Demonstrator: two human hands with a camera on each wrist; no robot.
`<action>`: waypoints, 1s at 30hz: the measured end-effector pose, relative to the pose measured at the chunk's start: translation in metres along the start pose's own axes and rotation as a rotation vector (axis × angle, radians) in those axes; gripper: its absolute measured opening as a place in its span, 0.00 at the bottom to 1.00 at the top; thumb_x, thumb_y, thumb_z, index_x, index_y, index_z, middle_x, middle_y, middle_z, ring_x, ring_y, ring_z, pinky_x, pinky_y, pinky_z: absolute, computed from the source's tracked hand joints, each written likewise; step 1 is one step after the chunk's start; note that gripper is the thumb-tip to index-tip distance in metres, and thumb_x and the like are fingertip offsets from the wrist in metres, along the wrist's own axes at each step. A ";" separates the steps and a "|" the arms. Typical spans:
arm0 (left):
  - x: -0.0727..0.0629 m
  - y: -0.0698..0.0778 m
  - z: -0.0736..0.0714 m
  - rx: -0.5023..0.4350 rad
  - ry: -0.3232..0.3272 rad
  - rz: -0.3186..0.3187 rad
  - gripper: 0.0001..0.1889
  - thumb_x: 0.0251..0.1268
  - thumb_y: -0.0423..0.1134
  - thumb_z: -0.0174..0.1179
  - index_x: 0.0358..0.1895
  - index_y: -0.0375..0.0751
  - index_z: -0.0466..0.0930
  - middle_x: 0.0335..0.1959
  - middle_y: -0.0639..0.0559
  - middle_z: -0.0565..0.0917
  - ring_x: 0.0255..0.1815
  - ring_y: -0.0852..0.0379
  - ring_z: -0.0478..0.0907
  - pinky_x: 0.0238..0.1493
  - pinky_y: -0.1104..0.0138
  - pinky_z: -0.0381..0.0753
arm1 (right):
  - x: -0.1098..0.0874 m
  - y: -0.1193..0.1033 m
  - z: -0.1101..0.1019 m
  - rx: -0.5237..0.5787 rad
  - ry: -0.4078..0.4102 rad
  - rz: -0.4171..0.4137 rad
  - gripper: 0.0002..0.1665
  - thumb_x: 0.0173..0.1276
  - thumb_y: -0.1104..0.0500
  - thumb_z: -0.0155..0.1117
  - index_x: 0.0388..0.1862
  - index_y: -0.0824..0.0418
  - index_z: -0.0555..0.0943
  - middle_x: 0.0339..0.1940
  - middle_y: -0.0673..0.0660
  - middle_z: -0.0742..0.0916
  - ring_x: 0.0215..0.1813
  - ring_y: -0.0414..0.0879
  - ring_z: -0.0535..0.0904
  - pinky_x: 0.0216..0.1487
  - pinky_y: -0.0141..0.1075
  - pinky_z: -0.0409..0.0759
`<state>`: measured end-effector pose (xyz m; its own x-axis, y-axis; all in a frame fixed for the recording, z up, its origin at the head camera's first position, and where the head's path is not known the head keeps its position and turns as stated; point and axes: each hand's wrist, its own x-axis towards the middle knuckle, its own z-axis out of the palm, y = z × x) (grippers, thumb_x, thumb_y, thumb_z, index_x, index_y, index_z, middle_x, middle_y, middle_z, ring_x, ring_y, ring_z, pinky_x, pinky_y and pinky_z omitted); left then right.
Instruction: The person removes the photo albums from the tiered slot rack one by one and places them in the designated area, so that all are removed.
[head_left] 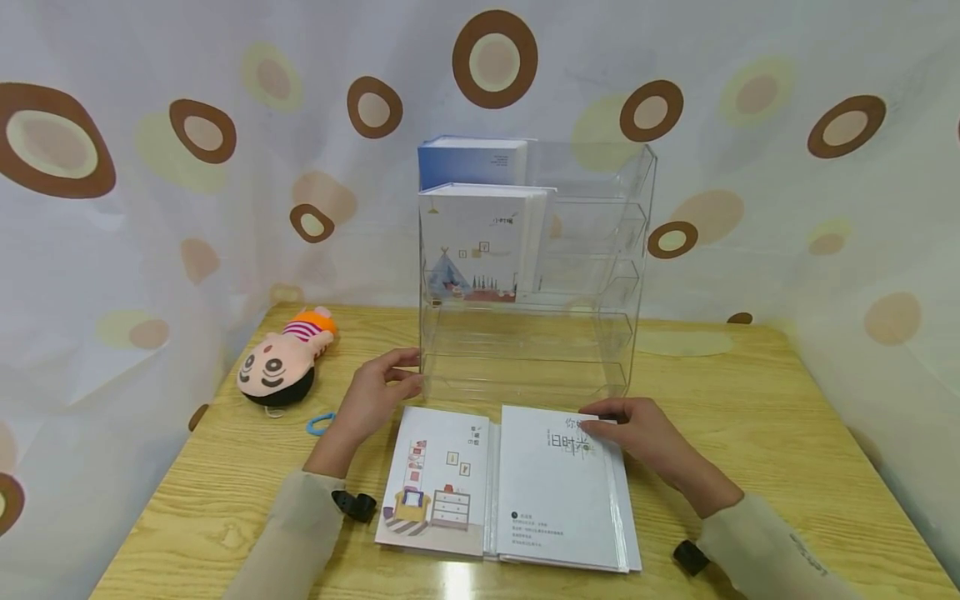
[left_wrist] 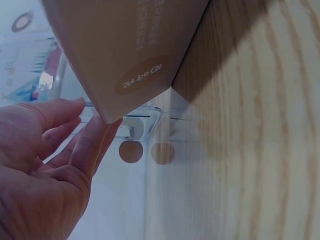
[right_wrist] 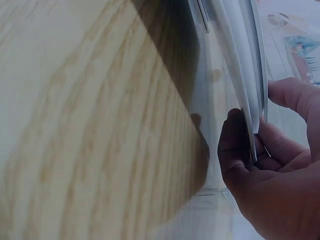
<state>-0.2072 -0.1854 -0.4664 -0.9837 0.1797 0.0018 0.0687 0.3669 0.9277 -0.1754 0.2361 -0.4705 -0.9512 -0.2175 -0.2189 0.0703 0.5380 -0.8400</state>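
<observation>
In the head view, two thick white books with printed covers lie side by side. The left book (head_left: 435,483) shows a drawn room; the right book (head_left: 558,492) has Chinese lettering. My right hand (head_left: 637,433) pinches the right book's upper right corner, its thumb on the front cover. In the right wrist view, the fingers (right_wrist: 232,145) curl round the cover's back. My left hand (head_left: 375,396) is at the lower left edge of a clear tiered rack (head_left: 525,371), fingers loosely bent. Whether it touches the rack or the left book's corner I cannot tell.
On the rack's left side stand a blue book (head_left: 472,167) and a white illustrated book (head_left: 476,246). A plush doll (head_left: 285,358) lies on the wooden table (head_left: 757,433) at the left, with a small blue ring (head_left: 321,425) near it. A patterned sheet (head_left: 562,67) hangs behind.
</observation>
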 end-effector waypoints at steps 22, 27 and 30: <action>-0.001 0.003 0.000 -0.007 -0.002 0.027 0.26 0.88 0.33 0.61 0.82 0.34 0.73 0.78 0.33 0.80 0.69 0.35 0.85 0.67 0.53 0.93 | 0.002 -0.001 0.002 -0.032 0.009 0.005 0.26 0.78 0.51 0.77 0.66 0.67 0.90 0.64 0.65 0.91 0.50 0.46 0.82 0.40 0.31 0.85; -0.001 0.002 0.000 -0.002 -0.002 0.020 0.27 0.87 0.34 0.61 0.83 0.35 0.73 0.78 0.33 0.80 0.69 0.36 0.86 0.66 0.54 0.94 | 0.002 -0.001 0.003 -0.040 0.018 0.007 0.26 0.78 0.51 0.77 0.66 0.66 0.90 0.63 0.64 0.91 0.50 0.45 0.82 0.41 0.30 0.84; 0.000 0.002 0.000 0.002 -0.001 0.014 0.27 0.87 0.34 0.62 0.83 0.35 0.73 0.78 0.34 0.80 0.69 0.37 0.86 0.65 0.55 0.94 | 0.002 -0.001 0.003 -0.034 0.018 0.010 0.26 0.78 0.51 0.77 0.66 0.66 0.90 0.62 0.64 0.91 0.50 0.45 0.82 0.41 0.31 0.84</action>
<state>-0.2067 -0.1847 -0.4643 -0.9825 0.1857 0.0145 0.0828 0.3660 0.9269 -0.1766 0.2322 -0.4716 -0.9557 -0.1974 -0.2182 0.0699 0.5678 -0.8202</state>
